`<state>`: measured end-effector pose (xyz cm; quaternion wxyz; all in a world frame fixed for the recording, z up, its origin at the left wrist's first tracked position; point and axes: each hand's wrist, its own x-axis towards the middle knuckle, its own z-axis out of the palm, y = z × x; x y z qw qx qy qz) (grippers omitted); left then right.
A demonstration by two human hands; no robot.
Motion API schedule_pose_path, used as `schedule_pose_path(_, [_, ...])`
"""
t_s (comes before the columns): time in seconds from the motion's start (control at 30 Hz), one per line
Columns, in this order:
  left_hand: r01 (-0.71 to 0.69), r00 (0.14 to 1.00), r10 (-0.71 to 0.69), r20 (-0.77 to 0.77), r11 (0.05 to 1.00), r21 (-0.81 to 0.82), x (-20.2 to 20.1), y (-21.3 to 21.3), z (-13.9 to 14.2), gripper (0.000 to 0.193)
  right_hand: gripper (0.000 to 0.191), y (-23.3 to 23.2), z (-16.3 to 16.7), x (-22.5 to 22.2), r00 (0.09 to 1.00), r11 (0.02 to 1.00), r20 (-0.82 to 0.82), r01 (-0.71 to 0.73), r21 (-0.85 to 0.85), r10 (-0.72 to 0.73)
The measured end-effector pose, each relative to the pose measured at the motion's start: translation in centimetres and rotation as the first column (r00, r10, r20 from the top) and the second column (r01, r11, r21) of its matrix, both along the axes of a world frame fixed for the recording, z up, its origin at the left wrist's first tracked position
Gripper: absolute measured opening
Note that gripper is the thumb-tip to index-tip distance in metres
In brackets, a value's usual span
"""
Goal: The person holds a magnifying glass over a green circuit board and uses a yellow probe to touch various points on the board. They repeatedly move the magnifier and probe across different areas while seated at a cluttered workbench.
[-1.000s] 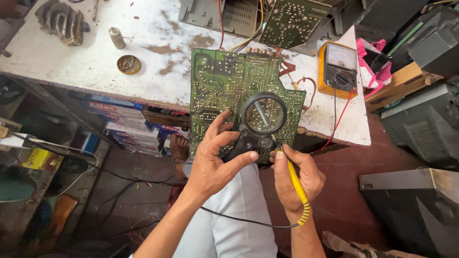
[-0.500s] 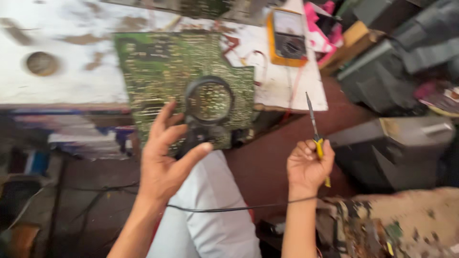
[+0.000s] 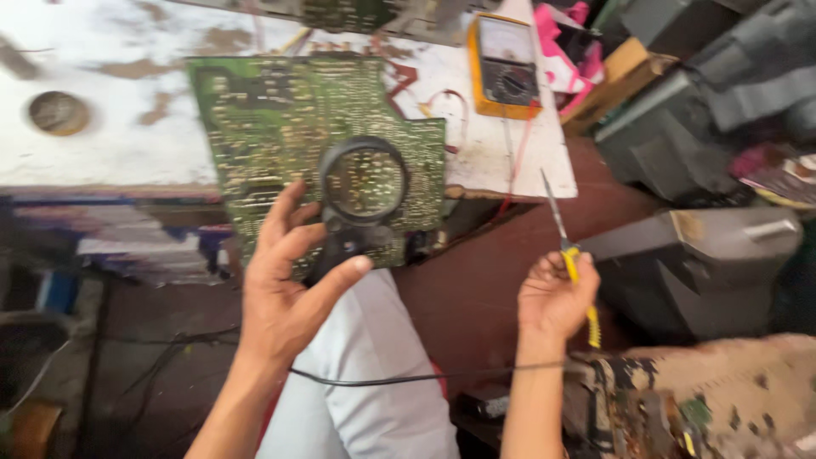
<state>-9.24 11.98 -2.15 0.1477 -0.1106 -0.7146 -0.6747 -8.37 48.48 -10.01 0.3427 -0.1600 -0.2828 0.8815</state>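
Note:
My left hand (image 3: 285,285) grips the black handle of a round magnifying glass (image 3: 364,183), held over a green circuit board (image 3: 272,127) that hangs over the front edge of the white workbench (image 3: 127,161). Off to the right of the board, over the dark red floor, my right hand (image 3: 552,297) holds a yellow-handled soldering iron (image 3: 565,246), its thin metal tip pointing up and away. A black cable (image 3: 408,378) runs across my lap between the two forearms.
A yellow multimeter (image 3: 503,64) with red leads lies on the bench's right end. A round tin (image 3: 58,112) sits at far left. Grey device casings (image 3: 680,144) crowd the right side, and another worn circuit board (image 3: 705,399) lies at lower right.
My right hand has pulled the soldering iron away from the board, out to the right and lower. The view has swung right. My left hand keeps the magnifying glass over the board.

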Motion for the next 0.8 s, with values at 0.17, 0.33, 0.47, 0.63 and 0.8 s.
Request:
schedule_pose_path(0.17, [-0.040,0.999,0.040,-0.026,0.999,-0.016,-0.2,-0.3,-0.4,0.045,0.011,-8.6,5.2,1.3,0.981,0.802,0.081,-0.191,0.565,0.177])
schedule_pose_path(0.33, [-0.041,0.999,0.041,0.001,0.998,-0.050,0.0,-0.6,-0.1,0.046,0.014,-15.6,8.1,1.0,0.965,0.382,0.179,-0.242,0.892,0.192])
schedule_pose_path(0.47, [-0.038,0.999,0.038,0.021,0.999,-0.013,0.0,-0.8,0.1,0.048,0.015,-17.6,9.7,0.2,0.972,0.241,0.171,-0.206,0.948,0.161])
schedule_pose_path(0.63, [-0.042,0.999,0.043,0.013,0.999,-0.011,0.1,-0.8,0.2,0.049,0.015,-18.0,10.5,0.3,0.975,0.183,0.167,-0.192,0.964,0.144])
schedule_pose_path(0.8, [-0.036,0.999,0.036,0.008,0.999,-0.005,0.1,-0.9,0.1,0.048,0.014,-18.2,10.4,0.5,0.983,0.138,0.131,-0.148,0.979,0.128])
